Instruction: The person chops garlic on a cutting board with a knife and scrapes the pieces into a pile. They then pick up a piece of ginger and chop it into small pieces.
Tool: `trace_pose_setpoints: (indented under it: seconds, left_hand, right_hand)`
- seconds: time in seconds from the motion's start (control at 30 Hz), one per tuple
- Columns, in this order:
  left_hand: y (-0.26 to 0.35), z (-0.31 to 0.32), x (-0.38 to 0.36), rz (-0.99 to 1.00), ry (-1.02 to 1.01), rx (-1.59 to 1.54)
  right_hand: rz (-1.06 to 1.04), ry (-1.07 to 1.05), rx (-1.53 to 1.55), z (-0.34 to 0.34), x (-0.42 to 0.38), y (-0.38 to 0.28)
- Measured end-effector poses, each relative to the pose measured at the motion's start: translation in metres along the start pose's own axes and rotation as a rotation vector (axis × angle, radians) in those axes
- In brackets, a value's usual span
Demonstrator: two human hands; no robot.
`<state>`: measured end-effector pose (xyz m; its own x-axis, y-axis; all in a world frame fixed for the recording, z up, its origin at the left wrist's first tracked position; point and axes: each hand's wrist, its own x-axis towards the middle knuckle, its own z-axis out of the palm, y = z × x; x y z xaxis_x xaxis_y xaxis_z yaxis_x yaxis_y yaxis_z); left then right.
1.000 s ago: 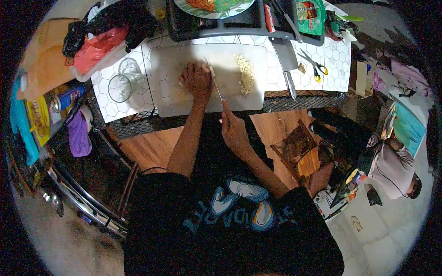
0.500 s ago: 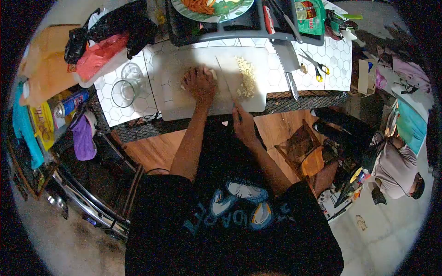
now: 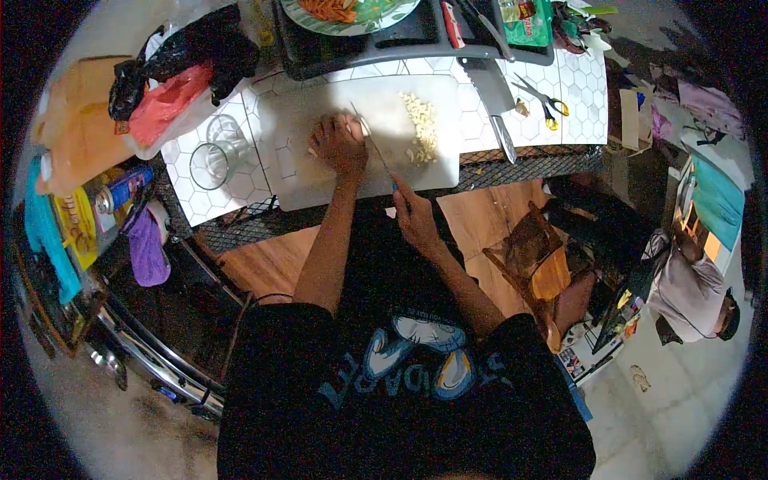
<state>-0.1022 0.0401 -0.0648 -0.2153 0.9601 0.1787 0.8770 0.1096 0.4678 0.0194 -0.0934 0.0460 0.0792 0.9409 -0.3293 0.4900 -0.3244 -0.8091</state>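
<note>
My right hand (image 3: 416,218) is closed round the handle of a kitchen knife (image 3: 376,150). Its thin blade points up and left, close against the fingertips of my left hand (image 3: 340,146). That hand is curled down on a pale cutting board (image 3: 308,180), pressing a whitish piece that looks like garlic (image 3: 364,126); most of it is hidden under the fingers. To the right of the blade, a heap of chopped pale bits (image 3: 422,132) lies on the board, with a few loose ones at its lower end.
A large cleaver (image 3: 490,88) and yellow-handled scissors (image 3: 548,102) lie right of the board. Behind stands a dark tray (image 3: 384,54) carrying a plate (image 3: 392,14). At left are a clear glass (image 3: 212,160) and plastic bags (image 3: 172,104). Another person (image 3: 688,292) sits at far right.
The knife has moved left, from a gap beside my left hand to right against its fingertips. My right hand shifted slightly left and down with it. The whole view shifted a little.
</note>
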Motion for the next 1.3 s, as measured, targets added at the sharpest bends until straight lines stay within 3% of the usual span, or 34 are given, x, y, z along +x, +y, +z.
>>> trace_pose_setpoints:
  seconds: [0.1, 0.17, 0.2, 0.27, 0.4, 0.47, 0.57, 0.7, 0.77, 0.9, 0.97, 1.0, 1.07, 1.2, 1.27, 1.3]
  left_hand:
    - [0.008, -0.013, 0.014, 0.053, 0.027, 0.064]
    - [0.032, -0.044, 0.052, -0.468, -0.731, 0.051]
    - [0.026, -0.033, 0.038, -0.466, -0.737, 0.053]
    - [0.005, -0.002, 0.002, 0.032, 0.06, -0.023]
    - [0.002, 0.0, 0.005, 0.063, 0.022, 0.094]
    - [0.003, -0.002, 0.003, 0.052, 0.044, 0.082]
    - [0.003, -0.006, 0.003, 0.017, -0.048, 0.074]
    - [0.002, -0.004, -0.002, 0.037, -0.043, -0.009]
    - [0.003, -0.007, 0.003, 0.118, 0.111, 0.039]
    - [-0.001, -0.003, -0.003, 0.104, 0.04, 0.118]
    - [0.004, -0.005, -0.001, 0.098, 0.091, 0.06]
    - [0.003, -0.002, -0.003, 0.098, 0.085, 0.059]
    - [0.0, 0.004, 0.0, 0.06, 0.064, 0.041]
    - [0.009, 0.001, 0.004, 0.001, -0.003, 0.106]
    - [-0.003, 0.008, 0.001, 0.073, 0.082, 0.2]
    - [-0.002, 0.004, 0.005, 0.076, 0.086, 0.202]
  right_hand:
    - [-0.013, -0.012, -0.003, -0.002, 0.001, -0.005]
    - [-0.081, 0.04, -0.002, 0.0, 0.002, -0.005]
    - [-0.075, 0.042, -0.002, -0.001, 0.001, -0.005]
    - [-0.051, -0.019, -0.02, -0.006, 0.007, -0.005]
    - [-0.135, 0.019, -0.009, 0.001, 0.035, 0.001]
    - [-0.007, -0.022, -0.05, 0.0, 0.029, -0.001]
    - [-0.019, 0.004, -0.043, -0.003, 0.019, -0.003]
    - [-0.041, 0.057, 0.05, -0.001, 0.016, -0.009]
    - [-0.089, 0.059, 0.0, -0.001, 0.019, -0.01]
    - [-0.126, 0.075, 0.057, -0.001, 0.017, -0.011]
    - [0.079, -0.072, 0.07, -0.004, 0.022, -0.015]
    - [0.085, -0.072, 0.07, 0.004, 0.026, -0.004]
    - [-0.183, 0.139, 0.014, 0.031, 0.037, 0.027]
    - [-0.215, 0.18, 0.019, 0.023, 0.025, 0.023]
    - [0.014, 0.056, -0.04, 0.021, 0.007, 0.028]
    - [0.01, 0.059, -0.037, 0.016, 0.005, 0.022]
